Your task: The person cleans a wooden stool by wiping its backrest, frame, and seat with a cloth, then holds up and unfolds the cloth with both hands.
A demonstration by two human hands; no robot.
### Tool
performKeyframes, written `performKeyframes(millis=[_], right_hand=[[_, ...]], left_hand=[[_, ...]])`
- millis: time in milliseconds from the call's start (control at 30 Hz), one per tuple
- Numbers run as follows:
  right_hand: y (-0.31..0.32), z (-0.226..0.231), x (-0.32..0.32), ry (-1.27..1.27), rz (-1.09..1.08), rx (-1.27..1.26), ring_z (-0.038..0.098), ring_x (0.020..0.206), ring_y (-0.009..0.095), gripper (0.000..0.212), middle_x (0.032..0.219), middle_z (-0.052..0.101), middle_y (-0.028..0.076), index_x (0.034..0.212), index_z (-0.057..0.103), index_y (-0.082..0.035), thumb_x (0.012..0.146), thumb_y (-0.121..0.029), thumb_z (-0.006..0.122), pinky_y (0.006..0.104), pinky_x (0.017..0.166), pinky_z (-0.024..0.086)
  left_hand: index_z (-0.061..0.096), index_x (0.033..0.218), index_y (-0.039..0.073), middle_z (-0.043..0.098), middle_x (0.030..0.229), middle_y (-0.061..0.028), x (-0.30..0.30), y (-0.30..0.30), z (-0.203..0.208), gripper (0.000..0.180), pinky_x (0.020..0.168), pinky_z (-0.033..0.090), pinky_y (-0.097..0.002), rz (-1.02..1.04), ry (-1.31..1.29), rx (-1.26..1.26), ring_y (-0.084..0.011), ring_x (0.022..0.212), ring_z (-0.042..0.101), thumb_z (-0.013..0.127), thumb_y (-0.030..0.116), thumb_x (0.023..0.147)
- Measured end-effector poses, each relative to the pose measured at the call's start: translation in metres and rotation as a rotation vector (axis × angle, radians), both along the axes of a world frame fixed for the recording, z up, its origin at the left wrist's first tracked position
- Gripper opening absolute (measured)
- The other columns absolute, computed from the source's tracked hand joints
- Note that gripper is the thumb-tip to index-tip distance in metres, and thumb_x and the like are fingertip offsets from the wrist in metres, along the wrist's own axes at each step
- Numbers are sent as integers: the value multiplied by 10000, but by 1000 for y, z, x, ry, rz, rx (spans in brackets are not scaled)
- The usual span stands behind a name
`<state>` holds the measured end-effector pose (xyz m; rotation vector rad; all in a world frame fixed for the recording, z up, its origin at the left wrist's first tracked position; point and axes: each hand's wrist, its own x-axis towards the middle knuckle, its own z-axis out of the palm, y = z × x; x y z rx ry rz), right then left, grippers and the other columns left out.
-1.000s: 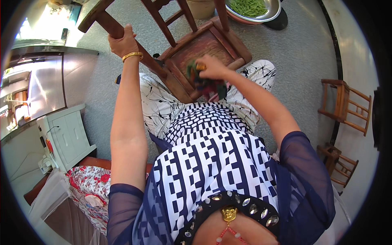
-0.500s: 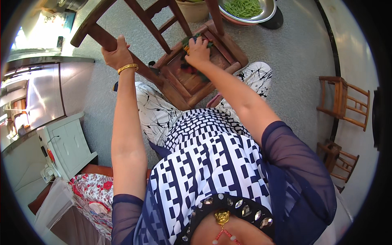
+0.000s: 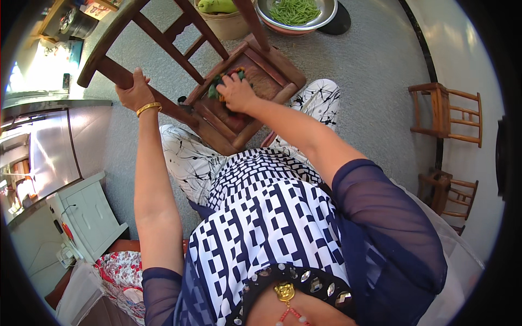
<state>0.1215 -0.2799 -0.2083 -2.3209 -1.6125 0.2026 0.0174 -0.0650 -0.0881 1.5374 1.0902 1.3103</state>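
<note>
A dark brown wooden chair (image 3: 267, 81) stands before my knees, its slatted back on the left. My left hand (image 3: 135, 93) is wrapped round a post of the chair back, thumb on top. A gold bangle circles that wrist. On the sunken panel of the seat my right hand (image 3: 236, 93) presses down a crumpled dark cloth (image 3: 213, 91) with green, orange and red patches. The cloth shows past the fingertips and beside the hand; the part under the palm is hidden.
Beyond the chair are a tub (image 3: 225, 27) with a green gourd and a metal bowl (image 3: 328, 15) of green beans. Two small wooden chairs (image 3: 439, 111) stand by the right wall. A white cabinet (image 3: 89, 217) and floral fabric (image 3: 122, 266) lie to the left.
My right hand and the cloth have slid nearer and leftward across the seat. My left hand keeps its hold on the post. The whole view has shifted slightly.
</note>
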Motion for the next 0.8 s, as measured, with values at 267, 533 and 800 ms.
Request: performKeyframes(millis=[267,533,800], right_hand=[[-27,3,65,-92,-108,-140,428,1109,356,439,1167,461,140,1053,519,-140,668,-227,710,478,778,459],[-69,13,7,-3,-176,-160,416,1106,373,529,1211,433,170,1158,502,-151,676,-240,703,468,811,457],[-55,13,-91,230,29,-57,408,1093,364,565,1232,420,168,1166,519,-189,643,-267,718,481,816,438]], left_hand=[[517,935,-47,631,708,-127,-4,0,-1,365,522,542,-278,-22,20,-11,-185,541,640,732,163,729],[545,882,-67,637,681,-138,1,-2,2,345,508,539,-287,41,41,19,-191,533,646,718,166,695],[539,866,-68,637,655,-131,9,2,-7,354,503,541,-278,14,-84,23,-190,513,640,745,155,684]])
